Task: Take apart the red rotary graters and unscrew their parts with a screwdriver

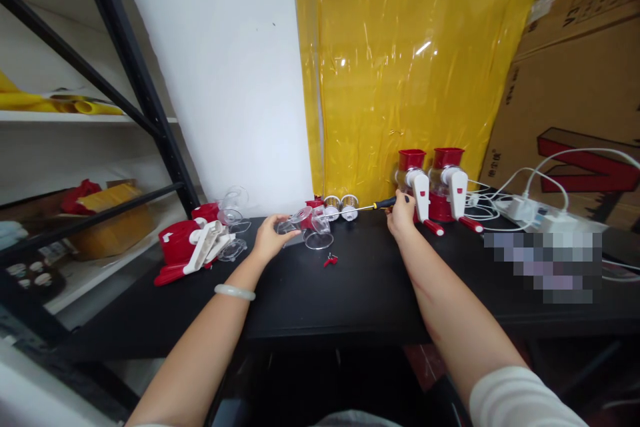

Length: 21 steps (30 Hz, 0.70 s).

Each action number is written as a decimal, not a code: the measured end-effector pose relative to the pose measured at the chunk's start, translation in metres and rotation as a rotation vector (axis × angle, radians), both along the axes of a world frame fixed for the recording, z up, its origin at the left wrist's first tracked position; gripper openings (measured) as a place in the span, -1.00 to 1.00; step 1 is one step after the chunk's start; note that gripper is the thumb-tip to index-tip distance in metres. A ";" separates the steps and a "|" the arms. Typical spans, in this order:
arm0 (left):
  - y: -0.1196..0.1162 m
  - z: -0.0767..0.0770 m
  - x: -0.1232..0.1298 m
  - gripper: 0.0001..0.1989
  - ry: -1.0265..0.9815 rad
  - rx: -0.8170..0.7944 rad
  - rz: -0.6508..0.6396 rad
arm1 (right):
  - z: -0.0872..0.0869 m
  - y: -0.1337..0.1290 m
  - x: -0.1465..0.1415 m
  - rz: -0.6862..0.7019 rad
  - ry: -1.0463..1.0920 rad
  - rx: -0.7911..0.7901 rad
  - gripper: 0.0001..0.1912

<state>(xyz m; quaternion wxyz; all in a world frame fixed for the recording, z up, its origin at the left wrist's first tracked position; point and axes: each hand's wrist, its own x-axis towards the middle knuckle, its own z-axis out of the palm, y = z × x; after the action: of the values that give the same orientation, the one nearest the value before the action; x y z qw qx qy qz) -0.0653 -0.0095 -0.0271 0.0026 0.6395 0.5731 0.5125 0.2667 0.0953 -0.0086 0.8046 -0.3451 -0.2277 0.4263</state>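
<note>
My left hand [271,237] grips a clear plastic part [295,221] by its left end, thumb and fingers around it. Red pieces [316,216] are at that part's right side. A screwdriver [384,203] with a black and yellow handle is held in my right hand [401,215]; its thin shaft points left toward the clear part. Whether the tip touches it cannot be told. Two metal grater drums with white ends [349,208] sit just behind the shaft. Small red pieces [331,260] lie on the black table [320,300] in front.
Two assembled red and white grinders [448,187] stand at the right, beside white cables and a power strip [560,223]. Red, white and clear parts [183,243] are piled on the left. Behind are a yellow plastic sheet [400,67] and a cardboard box [565,93]; a shelf [95,280] is left.
</note>
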 end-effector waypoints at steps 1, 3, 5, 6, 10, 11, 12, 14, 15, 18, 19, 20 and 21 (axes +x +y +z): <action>0.000 0.000 0.000 -0.50 0.001 -0.001 0.001 | 0.000 0.000 0.000 -0.001 -0.004 0.007 -0.73; -0.001 0.001 0.001 -0.50 0.004 -0.005 0.001 | -0.001 0.001 -0.001 -0.003 -0.008 0.023 -0.71; -0.002 0.002 0.002 -0.50 0.005 -0.007 0.001 | -0.001 0.001 -0.002 -0.007 -0.003 0.034 -0.68; -0.002 0.002 0.002 -0.50 0.006 -0.007 0.002 | -0.001 0.001 -0.003 -0.009 0.001 0.039 -0.67; -0.003 0.003 0.003 -0.51 0.011 -0.005 0.003 | 0.000 0.001 -0.004 -0.001 0.020 0.067 -0.62; -0.003 0.004 0.003 -0.51 0.012 -0.006 0.004 | 0.000 0.001 -0.004 0.006 0.025 0.074 -0.60; -0.003 0.004 0.003 -0.51 0.013 -0.007 0.005 | 0.000 0.000 -0.003 0.015 0.030 0.080 -0.60; -0.004 0.004 0.003 -0.51 0.015 -0.010 0.006 | 0.000 -0.001 -0.003 0.039 0.048 0.088 -0.60; -0.004 0.004 0.003 -0.51 0.016 -0.011 0.005 | 0.000 -0.001 -0.003 0.052 0.060 0.089 -0.61; -0.004 0.005 0.003 -0.51 0.019 -0.015 0.002 | 0.001 -0.002 -0.001 0.106 0.104 0.081 -0.68; -0.004 0.005 0.003 -0.51 0.019 -0.016 0.002 | 0.001 -0.002 -0.001 0.125 0.119 0.076 -0.71; -0.004 0.005 0.003 -0.51 0.020 -0.016 0.002 | 0.001 -0.002 0.000 0.144 0.134 0.069 -0.74; -0.004 0.005 0.003 -0.51 0.021 -0.015 0.002 | 0.000 -0.002 0.000 0.159 0.149 0.061 -0.78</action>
<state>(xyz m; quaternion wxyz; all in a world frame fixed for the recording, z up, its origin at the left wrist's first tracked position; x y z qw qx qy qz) -0.0623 -0.0140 -0.0220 0.0009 0.6442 0.5775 0.5016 0.2670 0.0933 -0.0082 0.7930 -0.2687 -0.2070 0.5062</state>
